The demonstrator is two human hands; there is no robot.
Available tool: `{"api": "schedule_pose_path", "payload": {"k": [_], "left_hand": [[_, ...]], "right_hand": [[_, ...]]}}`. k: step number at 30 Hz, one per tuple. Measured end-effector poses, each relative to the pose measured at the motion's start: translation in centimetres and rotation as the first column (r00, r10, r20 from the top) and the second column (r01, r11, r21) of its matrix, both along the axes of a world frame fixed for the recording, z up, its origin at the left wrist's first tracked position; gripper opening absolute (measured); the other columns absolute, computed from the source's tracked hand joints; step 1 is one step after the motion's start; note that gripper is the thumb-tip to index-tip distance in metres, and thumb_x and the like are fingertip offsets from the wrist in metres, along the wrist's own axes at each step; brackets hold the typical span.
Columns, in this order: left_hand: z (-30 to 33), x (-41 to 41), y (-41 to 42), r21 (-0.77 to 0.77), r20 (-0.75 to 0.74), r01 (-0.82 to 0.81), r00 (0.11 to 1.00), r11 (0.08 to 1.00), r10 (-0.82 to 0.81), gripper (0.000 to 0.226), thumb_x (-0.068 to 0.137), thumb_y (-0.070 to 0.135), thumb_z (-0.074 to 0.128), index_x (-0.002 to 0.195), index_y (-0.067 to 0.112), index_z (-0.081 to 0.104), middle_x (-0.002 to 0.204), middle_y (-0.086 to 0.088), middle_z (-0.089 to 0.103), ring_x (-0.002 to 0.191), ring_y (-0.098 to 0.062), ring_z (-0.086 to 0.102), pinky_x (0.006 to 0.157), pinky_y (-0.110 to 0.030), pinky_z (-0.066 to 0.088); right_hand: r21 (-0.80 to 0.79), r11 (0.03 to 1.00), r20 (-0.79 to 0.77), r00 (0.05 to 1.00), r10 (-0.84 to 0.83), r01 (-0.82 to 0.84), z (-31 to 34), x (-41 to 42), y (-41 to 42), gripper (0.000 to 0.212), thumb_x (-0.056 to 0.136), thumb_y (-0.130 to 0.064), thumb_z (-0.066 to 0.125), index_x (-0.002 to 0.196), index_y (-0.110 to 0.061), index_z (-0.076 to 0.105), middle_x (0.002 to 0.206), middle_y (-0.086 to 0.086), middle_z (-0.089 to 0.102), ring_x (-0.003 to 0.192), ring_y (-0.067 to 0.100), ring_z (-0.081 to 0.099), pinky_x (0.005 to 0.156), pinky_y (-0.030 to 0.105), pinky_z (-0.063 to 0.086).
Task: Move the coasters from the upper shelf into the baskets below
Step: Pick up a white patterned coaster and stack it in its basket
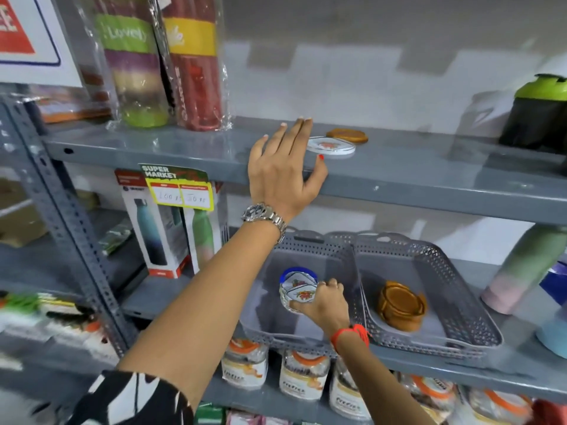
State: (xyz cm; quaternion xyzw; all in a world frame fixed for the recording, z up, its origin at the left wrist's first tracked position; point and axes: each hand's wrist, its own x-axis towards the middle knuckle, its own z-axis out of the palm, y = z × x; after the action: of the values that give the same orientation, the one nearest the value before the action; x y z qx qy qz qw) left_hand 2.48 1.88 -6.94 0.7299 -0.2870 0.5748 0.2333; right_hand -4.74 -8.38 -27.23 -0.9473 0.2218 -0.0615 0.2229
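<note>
**Two coasters left on the upper shelf, one hand at each level**

At far left a red and white sign (18, 29) is cut off by the frame edge. Wrapped bottles (159, 62) stand on the upper shelf (429, 170). The left hand (282, 170) is spread wide over the shelf's front edge, thumb just beside a white floral coaster (331, 145); a brown coaster (347, 135) lies just behind it. Below, the right hand (325, 305) pinches a white floral coaster onto a stack (296, 286) in the left basket (310, 250), its fingers hiding the stack's near side. Brown coasters (401, 305) sit piled in the right basket (454, 289). A green-lidded shaker (540, 115) is cropped at right.
</note>
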Motion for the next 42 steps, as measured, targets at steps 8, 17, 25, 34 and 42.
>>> {"api": "schedule_pose_path", "payload": {"k": [8, 17, 25, 34, 42], "left_hand": [[-0.1, 0.2, -0.1, -0.006, 0.007, 0.015, 1.000, 1.000, -0.015, 0.055, 0.086, 0.039, 0.042, 0.129, 0.009, 0.057, 0.127, -0.006, 0.061, 0.117, -0.025, 0.057, 0.093, -0.040, 0.040], [-0.1, 0.3, -0.2, -0.016, 0.016, 0.012, 1.000, 1.000, -0.012, 0.055, 0.085, 0.040, 0.041, 0.128, 0.010, 0.058, 0.127, -0.004, 0.061, 0.116, -0.024, 0.058, 0.090, -0.040, 0.042], [-0.1, 0.1, 0.0, 0.007, -0.007, 0.003, 1.000, 1.000, -0.003, 0.054, 0.086, 0.039, 0.041, 0.130, 0.012, 0.058, 0.127, -0.003, 0.061, 0.117, -0.023, 0.057, 0.092, -0.040, 0.041], [0.3, -0.7, 0.1, 0.037, -0.068, 0.008, 0.998, 0.999, -0.006, 0.054, 0.090, 0.040, 0.039, 0.133, 0.011, 0.053, 0.131, -0.005, 0.058, 0.120, -0.023, 0.054, 0.097, -0.042, 0.038], [0.5, -1.2, 0.3, 0.038, -0.085, -0.001, 0.996, 0.999, 0.004, 0.057, 0.087, 0.039, 0.040, 0.132, 0.008, 0.054, 0.133, -0.007, 0.056, 0.122, -0.025, 0.053, 0.104, -0.044, 0.031]], "right_hand": [[-0.183, 0.983, -0.099, 0.995, -0.016, -0.003, -1.5, 4.0, 0.2, 0.093, 0.067, -0.076, 0.059, 0.124, -0.003, 0.050, 0.125, 0.015, 0.056, 0.120, 0.031, 0.044, 0.090, 0.036, 0.049], [-0.140, 0.989, -0.169, 0.983, -0.071, 0.047, -1.7, 6.0, -0.2, 0.111, 0.063, -0.085, 0.051, 0.138, -0.007, 0.030, 0.141, 0.017, 0.040, 0.133, 0.034, 0.030, 0.092, 0.044, 0.049], [-0.159, 0.987, 0.502, 0.863, 0.055, 0.029, 6.7, -0.8, 1.0, 0.057, 0.085, -0.049, 0.051, 0.127, -0.011, 0.051, 0.117, 0.009, 0.059, 0.110, 0.026, 0.049, 0.079, 0.036, 0.053], [-0.143, 0.985, 0.830, 0.554, 0.069, 0.092, 25.3, -4.8, -2.1, 0.028, 0.079, -0.032, 0.059, 0.096, -0.012, 0.067, 0.094, 0.010, 0.064, 0.096, 0.030, 0.052, 0.083, 0.025, 0.034], [-0.191, 0.967, 0.163, 0.966, 0.200, -0.168, 29.4, 2.9, -4.0, 0.072, 0.071, -0.068, 0.062, 0.121, -0.016, 0.063, 0.129, 0.004, 0.063, 0.121, 0.024, 0.055, 0.106, 0.038, 0.041]]}}
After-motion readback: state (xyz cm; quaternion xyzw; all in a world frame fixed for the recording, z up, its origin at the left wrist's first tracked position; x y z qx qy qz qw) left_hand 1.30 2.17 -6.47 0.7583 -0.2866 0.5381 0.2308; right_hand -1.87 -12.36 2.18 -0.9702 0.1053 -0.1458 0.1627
